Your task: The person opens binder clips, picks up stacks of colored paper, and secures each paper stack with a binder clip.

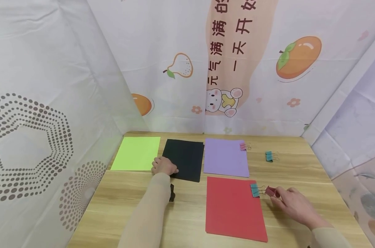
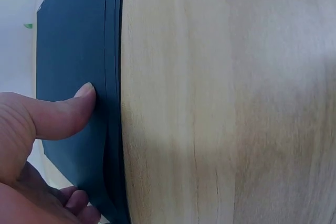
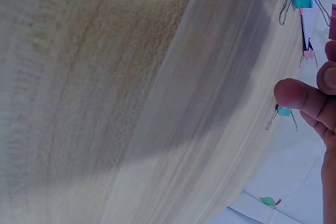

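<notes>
Dark red clip [image 1: 270, 191] in your right hand [image 1: 294, 205]

Nearly closed, you pinch it beside the red paper [image 1: 234, 210], toward the right edge of the bench [image 1: 107, 213]. Your left hand [image 1: 164, 166], partly curled, grips the black paper [image 1: 187, 158] toward the bench's far edge.

The left hand [image 2: 18, 135] has its thumb on the dark paper [image 2: 73, 51], other fingers [image 2: 79, 201] curled at its side; it lies stacked near an edge of the counter [image 2: 210, 98].
</notes>
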A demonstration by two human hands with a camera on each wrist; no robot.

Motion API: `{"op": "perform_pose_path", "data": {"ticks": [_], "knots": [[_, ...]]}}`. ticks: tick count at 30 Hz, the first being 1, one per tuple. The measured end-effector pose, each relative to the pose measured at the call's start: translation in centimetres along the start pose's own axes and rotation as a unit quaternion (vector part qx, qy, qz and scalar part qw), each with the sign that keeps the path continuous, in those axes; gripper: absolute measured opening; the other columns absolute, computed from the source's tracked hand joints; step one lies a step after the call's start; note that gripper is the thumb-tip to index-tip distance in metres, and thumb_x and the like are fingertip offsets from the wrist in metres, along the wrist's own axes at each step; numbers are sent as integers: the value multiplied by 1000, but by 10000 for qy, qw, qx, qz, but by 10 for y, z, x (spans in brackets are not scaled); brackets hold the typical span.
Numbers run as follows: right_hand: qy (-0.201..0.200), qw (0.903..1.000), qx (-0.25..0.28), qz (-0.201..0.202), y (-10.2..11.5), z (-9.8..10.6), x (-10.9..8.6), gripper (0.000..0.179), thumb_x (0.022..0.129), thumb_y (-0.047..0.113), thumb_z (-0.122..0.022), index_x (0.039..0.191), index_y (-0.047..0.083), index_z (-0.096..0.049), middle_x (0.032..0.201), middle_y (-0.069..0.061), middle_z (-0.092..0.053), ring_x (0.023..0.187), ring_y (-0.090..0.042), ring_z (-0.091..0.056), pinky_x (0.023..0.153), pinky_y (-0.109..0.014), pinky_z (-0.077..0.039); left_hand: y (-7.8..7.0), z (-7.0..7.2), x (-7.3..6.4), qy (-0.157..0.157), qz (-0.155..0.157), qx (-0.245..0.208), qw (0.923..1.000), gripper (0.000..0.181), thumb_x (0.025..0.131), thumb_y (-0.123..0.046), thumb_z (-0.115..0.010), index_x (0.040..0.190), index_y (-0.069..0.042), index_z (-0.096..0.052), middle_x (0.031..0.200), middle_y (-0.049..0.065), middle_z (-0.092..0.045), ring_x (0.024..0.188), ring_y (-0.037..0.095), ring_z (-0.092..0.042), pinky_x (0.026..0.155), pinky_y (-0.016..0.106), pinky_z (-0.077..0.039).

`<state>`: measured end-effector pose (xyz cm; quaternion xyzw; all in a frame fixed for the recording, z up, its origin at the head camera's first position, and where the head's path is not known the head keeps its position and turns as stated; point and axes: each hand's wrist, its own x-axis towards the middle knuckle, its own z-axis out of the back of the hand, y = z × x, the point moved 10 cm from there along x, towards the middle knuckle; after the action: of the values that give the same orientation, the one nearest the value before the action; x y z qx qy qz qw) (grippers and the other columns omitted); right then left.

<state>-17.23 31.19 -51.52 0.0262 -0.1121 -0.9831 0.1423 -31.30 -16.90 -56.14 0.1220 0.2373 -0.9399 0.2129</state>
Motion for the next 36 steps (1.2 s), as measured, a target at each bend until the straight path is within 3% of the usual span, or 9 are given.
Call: {"op": "perform_pose_path", "data": {"ticks": [8, 19, 27, 36], "knots": [[-126, 9998, -69, 143, 2, 2, 1, 22, 97, 35, -70, 93, 19, -57, 70, 12, -58, 84, -24, -61, 70, -42, -51, 1, -2, -1, 10, 63, -43, 10000, 88, 82, -31, -84, 140, 15, -36, 127, 29, -38, 117, 44, -38, 101, 56, -38], [-93, 9999, -55, 107, -1, 1, 2, 22, 97, 36, -70, 93, 19, -57, 69, 12, -56, 82, -22, -60, 67, -41, -50, 4, 5, -5, -159, 44, 36, 9999, 88, 76, -36, -89, 133, 14, -45, 120, 27, -40, 111, 41, -39, 97, 52, -40], [-99, 9998, 9, 158, 1, 1, 2, 22, 97, 36, -71, 94, 19, -56, 69, 13, -55, 86, -27, -64, 71, -47, -54, 4, 2, -4, -92, 27, 138, 9999, 80, 77, -37, -89, 126, 12, -48, 116, 25, -41, 107, 39, -39, 92, 50, -41], [-260, 9992, -70, 299, 6, 4, 3, 21, 95, 34, -72, 92, 19, -57, 68, 13, -56, 84, -26, -64, 71, -45, -53, 2, 0, -4, 5, -98, -71, 9999, 68, 80, -28, -85, 122, 10, -49, 116, 28, -49, 109, 43, -45, 96, 53, -43]]}}
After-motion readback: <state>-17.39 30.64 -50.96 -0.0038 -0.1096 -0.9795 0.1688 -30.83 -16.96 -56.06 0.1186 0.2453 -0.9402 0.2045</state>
